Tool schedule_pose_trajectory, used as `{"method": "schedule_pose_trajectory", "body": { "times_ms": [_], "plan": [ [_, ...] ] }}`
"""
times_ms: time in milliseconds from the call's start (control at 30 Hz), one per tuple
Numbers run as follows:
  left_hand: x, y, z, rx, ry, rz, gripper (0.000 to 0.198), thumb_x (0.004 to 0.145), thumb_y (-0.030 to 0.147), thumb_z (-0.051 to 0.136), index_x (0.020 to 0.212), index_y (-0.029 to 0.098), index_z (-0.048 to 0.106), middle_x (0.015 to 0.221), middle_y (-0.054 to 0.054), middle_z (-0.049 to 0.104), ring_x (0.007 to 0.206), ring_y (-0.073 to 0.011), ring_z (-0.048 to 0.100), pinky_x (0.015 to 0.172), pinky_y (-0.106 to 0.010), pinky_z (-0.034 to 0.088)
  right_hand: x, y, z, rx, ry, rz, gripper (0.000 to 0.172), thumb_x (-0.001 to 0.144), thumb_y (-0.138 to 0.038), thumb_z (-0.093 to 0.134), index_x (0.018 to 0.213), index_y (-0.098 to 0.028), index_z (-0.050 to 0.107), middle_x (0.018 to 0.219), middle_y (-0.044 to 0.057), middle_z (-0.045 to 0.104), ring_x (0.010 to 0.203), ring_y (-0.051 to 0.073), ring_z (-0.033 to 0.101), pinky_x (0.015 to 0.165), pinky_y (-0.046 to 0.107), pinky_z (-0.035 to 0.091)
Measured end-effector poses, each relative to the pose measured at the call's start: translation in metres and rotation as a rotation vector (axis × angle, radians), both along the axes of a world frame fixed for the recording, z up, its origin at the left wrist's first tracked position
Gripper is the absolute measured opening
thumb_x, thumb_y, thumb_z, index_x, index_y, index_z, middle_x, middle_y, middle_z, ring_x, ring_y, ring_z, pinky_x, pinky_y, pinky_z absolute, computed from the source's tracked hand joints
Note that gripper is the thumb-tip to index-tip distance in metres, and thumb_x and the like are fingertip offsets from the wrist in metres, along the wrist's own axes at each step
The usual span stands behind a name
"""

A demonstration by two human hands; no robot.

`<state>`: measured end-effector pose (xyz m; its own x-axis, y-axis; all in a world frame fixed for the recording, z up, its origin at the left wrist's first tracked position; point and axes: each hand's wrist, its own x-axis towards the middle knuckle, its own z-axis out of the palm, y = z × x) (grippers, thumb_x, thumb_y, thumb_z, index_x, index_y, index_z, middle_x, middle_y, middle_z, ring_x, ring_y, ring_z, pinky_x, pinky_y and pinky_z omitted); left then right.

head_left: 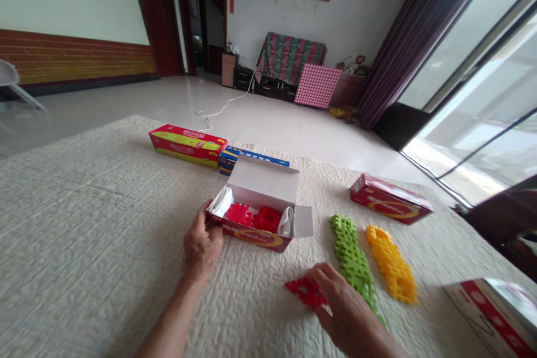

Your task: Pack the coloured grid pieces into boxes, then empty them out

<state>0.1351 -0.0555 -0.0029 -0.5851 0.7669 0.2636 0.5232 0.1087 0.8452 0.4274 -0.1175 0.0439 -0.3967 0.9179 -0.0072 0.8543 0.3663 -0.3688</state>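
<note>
My left hand [203,243] is closed on the left end of an open dark-red cardboard box [251,236], thumb on the front and fingers behind. Inside lie red plastic interlocking tiles [239,213], with white tissue-like material [221,201] at the left end and more at the right. The lid stands raised at the back, and a side flap sticks out to the right. Nearer to me, my right hand [335,293] pinches a red notched plastic tile [308,292] at or just above the quilted cover. Its fingers hide part of the tile.
A row of green tiles [352,257] and a row of yellow tiles [391,263] lie to the right. Around them are a closed dark-red box [390,198] and a white-and-red box [495,313]. Behind the open box sit a red-yellow box [188,145] and a blue box [255,156].
</note>
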Motion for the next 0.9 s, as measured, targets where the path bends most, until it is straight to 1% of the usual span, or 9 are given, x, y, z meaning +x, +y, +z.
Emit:
{"method": "schedule_pose_trajectory", "body": {
  "times_ms": [133, 233, 333, 433, 500, 567, 633, 733, 900],
  "plan": [
    [0.000, 0.000, -0.001, 0.021, -0.012, -0.019, 0.056, 0.071, 0.016, 0.052, 0.126, 0.020, 0.060, 0.103, -0.006, 0.076, 0.096, -0.0253, 0.071, 0.086, -0.032, 0.053, -0.002, 0.002, 0.007, -0.036, -0.030, -0.010, 0.030, 0.067, 0.000, 0.049, 0.079, -0.023, 0.064, 0.087, 0.003, 0.067, 0.077, 0.017, 0.068, 0.066, 0.028, 0.055],
    [-0.001, 0.000, -0.002, 0.040, -0.026, -0.035, 0.055, 0.073, 0.017, 0.050, 0.127, 0.018, 0.060, 0.109, -0.008, 0.075, 0.099, -0.0256, 0.070, 0.087, -0.033, 0.053, 0.005, -0.003, 0.012, 0.041, -0.014, 0.015, 0.027, 0.072, -0.008, 0.053, 0.087, -0.025, 0.066, 0.093, 0.006, 0.070, 0.078, 0.019, 0.070, 0.066, 0.030, 0.057],
    [-0.001, 0.001, -0.004, 0.064, -0.048, -0.060, 0.056, 0.072, 0.015, 0.049, 0.127, 0.017, 0.059, 0.112, -0.009, 0.074, 0.102, -0.0258, 0.070, 0.090, -0.034, 0.053, 0.001, -0.005, 0.032, 0.142, 0.037, 0.040, 0.021, 0.080, -0.019, 0.057, 0.096, -0.028, 0.067, 0.098, 0.007, 0.071, 0.077, 0.020, 0.071, 0.064, 0.028, 0.058],
    [0.000, 0.002, -0.007, 0.087, -0.077, -0.085, 0.058, 0.072, 0.014, 0.048, 0.129, 0.014, 0.057, 0.114, -0.011, 0.073, 0.106, -0.0256, 0.069, 0.094, -0.035, 0.052, -0.024, 0.009, 0.064, 0.262, 0.120, 0.089, 0.017, 0.084, -0.028, 0.060, 0.101, -0.029, 0.066, 0.100, 0.005, 0.071, 0.077, 0.019, 0.071, 0.062, 0.027, 0.057],
    [0.000, 0.003, -0.008, 0.100, -0.091, -0.087, 0.057, 0.073, 0.013, 0.047, 0.129, 0.013, 0.056, 0.115, -0.012, 0.072, 0.108, -0.0254, 0.068, 0.097, -0.036, 0.051, -0.049, 0.029, 0.082, 0.341, 0.184, 0.107, 0.017, 0.085, -0.027, 0.059, 0.100, -0.026, 0.066, 0.102, 0.006, 0.070, 0.078, 0.018, 0.069, 0.065, 0.028, 0.056],
    [0.001, 0.004, -0.009, 0.105, -0.099, -0.083, 0.058, 0.073, 0.010, 0.047, 0.130, 0.014, 0.056, 0.117, -0.011, 0.072, 0.110, -0.0245, 0.067, 0.098, -0.036, 0.051, -0.074, 0.054, 0.092, 0.344, 0.206, 0.114, 0.017, 0.082, -0.023, 0.059, 0.097, -0.023, 0.066, 0.102, 0.007, 0.069, 0.079, 0.017, 0.067, 0.070, 0.030, 0.054],
    [0.002, 0.004, -0.009, 0.103, -0.104, -0.076, 0.059, 0.072, 0.008, 0.047, 0.129, 0.016, 0.056, 0.118, -0.009, 0.071, 0.112, -0.0233, 0.067, 0.099, -0.036, 0.051, -0.096, 0.079, 0.092, 0.307, 0.175, 0.139, 0.017, 0.076, -0.017, 0.059, 0.091, -0.020, 0.068, 0.095, 0.007, 0.068, 0.075, 0.016, 0.064, 0.070, 0.030, 0.051],
    [0.002, 0.004, -0.007, 0.092, -0.104, -0.073, 0.059, 0.072, 0.007, 0.047, 0.130, 0.017, 0.056, 0.120, -0.009, 0.071, 0.114, -0.0226, 0.065, 0.100, -0.035, 0.050, -0.122, 0.109, 0.079, 0.249, 0.085, 0.191, 0.016, 0.072, -0.012, 0.058, 0.084, -0.018, 0.068, 0.086, 0.006, 0.066, 0.073, 0.016, 0.061, 0.068, 0.029, 0.047],
    [0.002, 0.003, -0.001, 0.083, -0.122, -0.089, 0.061, 0.071, 0.004, 0.046, 0.129, 0.019, 0.056, 0.121, -0.007, 0.070, 0.116, -0.0211, 0.064, 0.101, -0.035, 0.049, -0.151, 0.123, 0.057, 0.213, 0.062, 0.223, 0.020, 0.070, -0.010, 0.059, 0.086, -0.016, 0.068, 0.087, 0.008, 0.066, 0.074, 0.016, 0.061, 0.068, 0.028, 0.045]
  ]
}}
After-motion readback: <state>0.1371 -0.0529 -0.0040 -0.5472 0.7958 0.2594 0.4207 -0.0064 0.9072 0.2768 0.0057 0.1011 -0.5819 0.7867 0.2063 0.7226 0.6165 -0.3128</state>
